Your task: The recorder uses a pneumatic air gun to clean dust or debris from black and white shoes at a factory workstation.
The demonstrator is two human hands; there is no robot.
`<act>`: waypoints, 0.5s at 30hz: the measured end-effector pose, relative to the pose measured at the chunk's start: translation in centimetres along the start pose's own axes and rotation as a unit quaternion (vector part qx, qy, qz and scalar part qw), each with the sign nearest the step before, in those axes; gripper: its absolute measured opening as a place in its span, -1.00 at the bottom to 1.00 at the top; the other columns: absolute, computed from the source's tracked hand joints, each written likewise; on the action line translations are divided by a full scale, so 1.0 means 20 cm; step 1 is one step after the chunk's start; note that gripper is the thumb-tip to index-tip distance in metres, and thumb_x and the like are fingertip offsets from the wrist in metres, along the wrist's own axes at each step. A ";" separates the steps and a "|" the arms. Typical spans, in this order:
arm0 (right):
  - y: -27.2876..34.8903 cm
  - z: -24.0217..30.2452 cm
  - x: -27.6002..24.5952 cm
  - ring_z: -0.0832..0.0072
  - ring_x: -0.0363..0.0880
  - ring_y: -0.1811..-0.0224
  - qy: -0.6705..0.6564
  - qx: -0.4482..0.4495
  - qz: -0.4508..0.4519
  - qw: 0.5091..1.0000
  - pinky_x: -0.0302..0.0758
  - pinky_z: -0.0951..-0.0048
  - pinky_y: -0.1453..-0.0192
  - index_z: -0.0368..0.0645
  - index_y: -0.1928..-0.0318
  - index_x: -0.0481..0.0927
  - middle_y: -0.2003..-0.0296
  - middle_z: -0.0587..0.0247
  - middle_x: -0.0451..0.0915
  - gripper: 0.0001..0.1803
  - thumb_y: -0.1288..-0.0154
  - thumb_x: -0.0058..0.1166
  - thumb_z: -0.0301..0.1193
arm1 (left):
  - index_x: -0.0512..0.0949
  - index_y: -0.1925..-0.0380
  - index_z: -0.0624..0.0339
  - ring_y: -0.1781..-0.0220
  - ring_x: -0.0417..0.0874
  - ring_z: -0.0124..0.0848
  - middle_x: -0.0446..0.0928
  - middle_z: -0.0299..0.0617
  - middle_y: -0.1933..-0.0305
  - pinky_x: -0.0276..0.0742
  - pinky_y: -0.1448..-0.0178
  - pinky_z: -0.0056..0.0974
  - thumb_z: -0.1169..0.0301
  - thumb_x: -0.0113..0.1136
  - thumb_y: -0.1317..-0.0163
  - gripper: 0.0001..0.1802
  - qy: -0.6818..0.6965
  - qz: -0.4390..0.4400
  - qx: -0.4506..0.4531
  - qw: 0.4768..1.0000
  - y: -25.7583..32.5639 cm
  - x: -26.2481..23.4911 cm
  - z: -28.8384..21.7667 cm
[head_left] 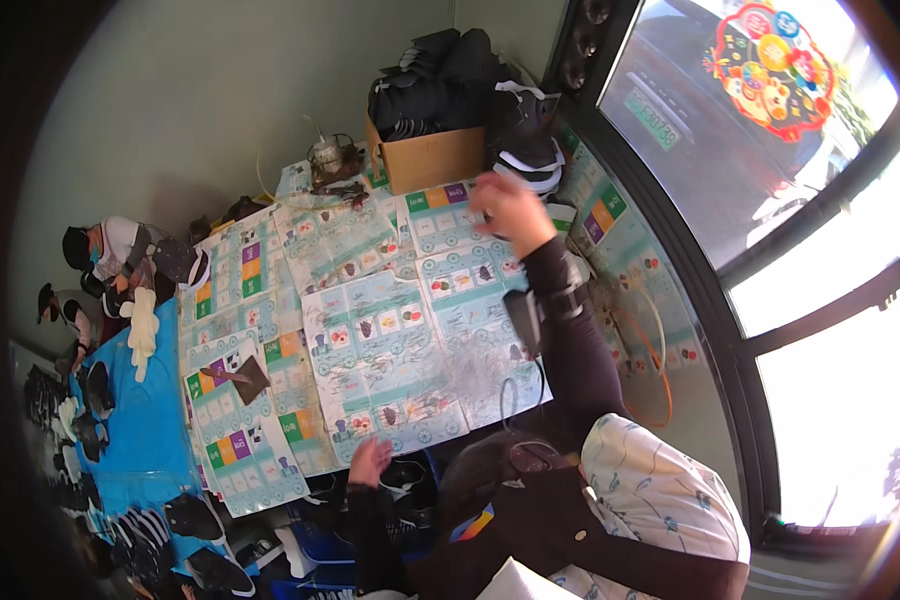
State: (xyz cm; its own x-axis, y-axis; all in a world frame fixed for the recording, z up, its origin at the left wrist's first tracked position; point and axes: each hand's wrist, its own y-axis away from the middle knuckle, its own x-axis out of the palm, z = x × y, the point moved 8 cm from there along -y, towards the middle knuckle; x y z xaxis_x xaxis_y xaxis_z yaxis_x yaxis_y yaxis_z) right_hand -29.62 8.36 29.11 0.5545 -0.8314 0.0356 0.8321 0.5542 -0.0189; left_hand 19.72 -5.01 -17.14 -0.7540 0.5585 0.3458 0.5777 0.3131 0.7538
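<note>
My right hand (pixel 517 212) is stretched out over the far right of the paper-covered table (pixel 370 345), just in front of a stack of black shoes with white soles (pixel 526 150). Motion smears its fingers, and whether they hold anything is unclear. My left hand (pixel 370 462) is at the table's near edge, above dark shoes (pixel 407 485) in a blue crate (pixel 345 520). Its fingers appear loosely extended, with nothing visible in them.
A cardboard box (pixel 430 160) full of black shoe parts stands at the back, beside a metal pot (pixel 327 155). A scraper-like tool (pixel 242 380) lies on the left papers. People (pixel 120 250) work beyond a blue-covered table (pixel 150 430); a glass door (pixel 730 230) is right.
</note>
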 end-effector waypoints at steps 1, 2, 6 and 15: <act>-0.13 0.13 0.00 0.42 0.68 0.10 0.012 -0.025 -0.064 0.998 0.75 0.25 0.10 -0.26 -0.10 0.54 0.14 0.21 0.62 -0.64 -0.34 0.14 -0.39 | 0.48 -0.06 0.03 0.13 0.71 -0.37 0.71 -0.14 0.04 0.57 0.12 -0.28 0.10 0.09 -0.50 -0.68 0.006 0.073 0.045 0.996 -0.06 0.01 -0.24; -0.26 0.12 -0.26 0.45 0.66 0.17 0.054 -0.035 -0.143 0.988 0.74 0.27 0.15 -0.26 -0.09 0.55 0.17 0.23 0.61 -0.62 -0.30 0.17 -0.37 | 0.46 -0.12 0.02 0.03 0.71 -0.36 0.70 -0.13 -0.03 0.55 0.05 -0.30 0.12 0.10 -0.50 -0.66 0.022 0.078 0.050 0.995 -0.15 0.32 -0.37; -0.78 -0.07 -0.94 0.57 0.52 0.38 0.185 0.019 -0.250 0.950 0.57 0.46 0.33 -0.29 -0.08 0.57 0.29 0.31 0.56 -0.41 -0.15 0.33 -0.15 | 0.43 -0.23 0.01 -0.18 0.64 -0.32 0.65 -0.16 -0.16 0.44 -0.19 -0.17 0.05 0.17 -0.46 -0.53 -0.064 0.115 0.086 0.988 -0.49 1.38 -0.86; -1.38 -0.04 -0.99 -0.10 0.18 -0.46 0.497 -0.147 -0.259 0.815 0.43 -0.08 -0.36 0.00 -0.39 0.36 -0.36 -0.07 0.30 -0.01 0.05 0.49 0.02 | 0.44 -0.26 0.07 -0.27 0.52 -0.19 0.54 -0.09 -0.25 0.33 -0.32 0.05 -0.12 0.32 -0.25 -0.28 -0.161 0.082 0.041 0.983 -1.75 2.42 -1.04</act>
State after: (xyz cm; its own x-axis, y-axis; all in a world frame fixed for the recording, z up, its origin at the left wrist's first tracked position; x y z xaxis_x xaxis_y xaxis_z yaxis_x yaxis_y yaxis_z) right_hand -63.60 9.43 28.19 -0.2641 -0.6538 -0.7091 0.8398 0.2056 -0.5024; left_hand -43.55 -4.98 -15.13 -0.5184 0.8163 0.2548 0.7161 0.2515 0.6511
